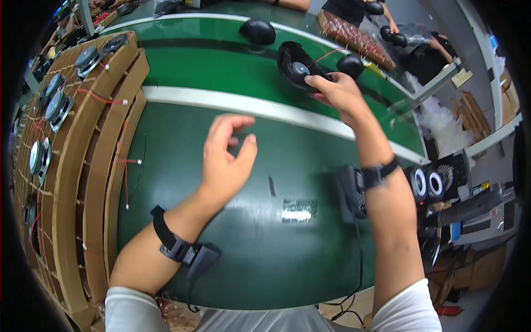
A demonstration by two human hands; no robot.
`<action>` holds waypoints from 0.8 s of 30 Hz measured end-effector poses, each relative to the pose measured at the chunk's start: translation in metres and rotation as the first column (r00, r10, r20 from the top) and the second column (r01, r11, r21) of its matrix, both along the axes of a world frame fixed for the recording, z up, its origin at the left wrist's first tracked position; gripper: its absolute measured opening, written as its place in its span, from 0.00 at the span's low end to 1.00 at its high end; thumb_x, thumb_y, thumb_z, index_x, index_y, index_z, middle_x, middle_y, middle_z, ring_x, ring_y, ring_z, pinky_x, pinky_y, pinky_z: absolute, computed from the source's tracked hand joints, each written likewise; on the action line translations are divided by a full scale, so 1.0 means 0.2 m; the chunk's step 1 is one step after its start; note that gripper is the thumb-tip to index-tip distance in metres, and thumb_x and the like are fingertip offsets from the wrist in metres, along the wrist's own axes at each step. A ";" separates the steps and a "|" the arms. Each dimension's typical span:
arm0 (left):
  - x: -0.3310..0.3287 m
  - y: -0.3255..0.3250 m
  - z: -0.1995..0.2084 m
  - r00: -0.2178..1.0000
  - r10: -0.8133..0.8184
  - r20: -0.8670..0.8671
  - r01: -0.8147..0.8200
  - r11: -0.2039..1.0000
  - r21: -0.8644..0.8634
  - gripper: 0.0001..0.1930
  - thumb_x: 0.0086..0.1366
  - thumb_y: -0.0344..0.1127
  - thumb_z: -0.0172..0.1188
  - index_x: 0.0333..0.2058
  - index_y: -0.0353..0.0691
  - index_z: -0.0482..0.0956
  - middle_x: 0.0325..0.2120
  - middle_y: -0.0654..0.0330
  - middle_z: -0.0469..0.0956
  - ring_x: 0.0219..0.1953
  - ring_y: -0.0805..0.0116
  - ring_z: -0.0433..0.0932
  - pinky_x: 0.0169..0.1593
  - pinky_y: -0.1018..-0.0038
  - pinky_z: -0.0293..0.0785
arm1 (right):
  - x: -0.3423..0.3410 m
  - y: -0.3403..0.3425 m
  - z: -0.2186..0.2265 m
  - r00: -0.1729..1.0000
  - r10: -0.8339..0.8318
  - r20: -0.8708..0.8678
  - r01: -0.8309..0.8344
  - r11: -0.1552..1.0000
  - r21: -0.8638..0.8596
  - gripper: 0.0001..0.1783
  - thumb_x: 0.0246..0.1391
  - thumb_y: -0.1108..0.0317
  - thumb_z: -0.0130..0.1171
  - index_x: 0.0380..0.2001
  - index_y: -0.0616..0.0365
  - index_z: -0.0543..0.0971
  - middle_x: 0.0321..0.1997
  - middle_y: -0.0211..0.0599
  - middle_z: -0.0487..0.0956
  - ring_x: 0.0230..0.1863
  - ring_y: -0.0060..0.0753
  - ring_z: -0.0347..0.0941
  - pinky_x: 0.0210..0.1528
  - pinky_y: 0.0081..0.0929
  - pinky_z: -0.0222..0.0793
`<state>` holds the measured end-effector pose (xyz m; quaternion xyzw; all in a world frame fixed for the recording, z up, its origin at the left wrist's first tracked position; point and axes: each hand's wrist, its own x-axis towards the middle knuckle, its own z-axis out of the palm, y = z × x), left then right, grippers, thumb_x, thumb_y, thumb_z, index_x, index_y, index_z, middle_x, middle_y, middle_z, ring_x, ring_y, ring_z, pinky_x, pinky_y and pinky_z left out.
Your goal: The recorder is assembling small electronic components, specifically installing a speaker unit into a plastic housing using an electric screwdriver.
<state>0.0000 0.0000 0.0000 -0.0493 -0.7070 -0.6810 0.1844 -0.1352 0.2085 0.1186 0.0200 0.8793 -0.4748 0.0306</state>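
Note:
Over the green conveyor belt point(204, 61), my right hand point(344, 95) grips the edge of a black curved speaker housing point(286, 58). A round speaker driver point(300, 68) with a grey centre sits in its hollow, close to my thumb, and a red wire rises from it. Some of my right fingers are hidden behind the housing. My left hand point(224, 152) hovers above the dark green table point(243, 260), empty, its fingers loosely curved and apart from the thumb. Other black housings point(258, 32) rest on the belt; one rounded black piece point(350, 66) lies just beyond my right hand.
Stacked cardboard trays point(83, 166) at the left hold several speaker drivers point(58, 108) with red wires. A white rail point(232, 102) separates table and belt. A clear plastic piece point(300, 211) and a dark strip point(271, 186) lie on the table. Across the belt, other people handle black parts.

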 end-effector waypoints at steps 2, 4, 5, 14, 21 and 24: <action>-0.02 -0.01 0.14 0.943 0.151 -0.296 -0.222 0.949 -0.223 0.18 0.57 0.27 0.61 0.47 0.41 0.77 0.54 0.56 0.72 0.57 0.64 0.68 0.56 0.69 0.64 | 0.21 0.05 0.09 0.995 0.097 0.016 -0.097 0.995 -0.010 0.45 0.43 0.57 0.73 0.58 0.74 0.66 0.46 0.46 0.78 0.40 0.32 0.78 0.45 0.25 0.74; 0.10 -0.10 0.10 0.952 0.045 -0.303 -0.115 0.969 -0.217 0.17 0.53 0.28 0.63 0.44 0.42 0.79 0.51 0.56 0.71 0.61 0.54 0.60 0.62 0.61 0.58 | 0.51 0.07 -0.10 0.981 0.193 0.030 -0.193 0.981 0.005 0.48 0.39 0.58 0.75 0.58 0.77 0.65 0.46 0.48 0.78 0.40 0.31 0.78 0.42 0.25 0.74; 0.12 -0.10 0.11 0.933 -0.008 -0.359 -0.090 0.963 -0.254 0.17 0.53 0.28 0.63 0.44 0.43 0.79 0.51 0.57 0.71 0.64 0.53 0.57 0.64 0.58 0.56 | 0.62 0.11 -0.13 0.971 0.240 0.006 -0.241 0.970 0.030 0.48 0.39 0.60 0.76 0.59 0.75 0.65 0.46 0.47 0.77 0.41 0.30 0.77 0.42 0.25 0.74; 0.38 0.02 0.20 0.829 -0.558 0.045 0.510 0.721 -0.469 0.23 0.48 0.28 0.67 0.46 0.37 0.80 0.52 0.51 0.73 0.66 0.47 0.58 0.64 0.55 0.57 | 1.14 0.20 -0.16 0.941 0.264 0.213 -0.210 0.946 -0.247 0.49 0.33 0.71 0.75 0.62 0.65 0.63 0.52 0.40 0.74 0.47 0.28 0.76 0.48 0.29 0.75; 0.39 0.07 0.24 0.899 -0.428 0.091 0.398 0.714 -0.576 0.25 0.41 0.32 0.73 0.42 0.33 0.82 0.54 0.38 0.67 0.57 0.48 0.70 0.57 0.63 0.68 | 1.19 0.27 -0.23 0.924 0.341 0.172 -0.316 0.936 -0.156 0.67 0.28 0.67 0.80 0.72 0.63 0.51 0.66 0.44 0.66 0.65 0.40 0.66 0.60 0.38 0.70; 0.37 0.09 0.25 0.890 -0.440 0.124 0.421 0.684 -0.595 0.25 0.39 0.32 0.74 0.41 0.34 0.84 0.54 0.38 0.68 0.57 0.48 0.70 0.58 0.63 0.68 | 1.20 0.32 -0.24 0.901 0.432 0.028 -0.432 0.895 0.110 0.67 0.27 0.66 0.81 0.71 0.65 0.53 0.67 0.48 0.66 0.62 0.37 0.69 0.58 0.31 0.68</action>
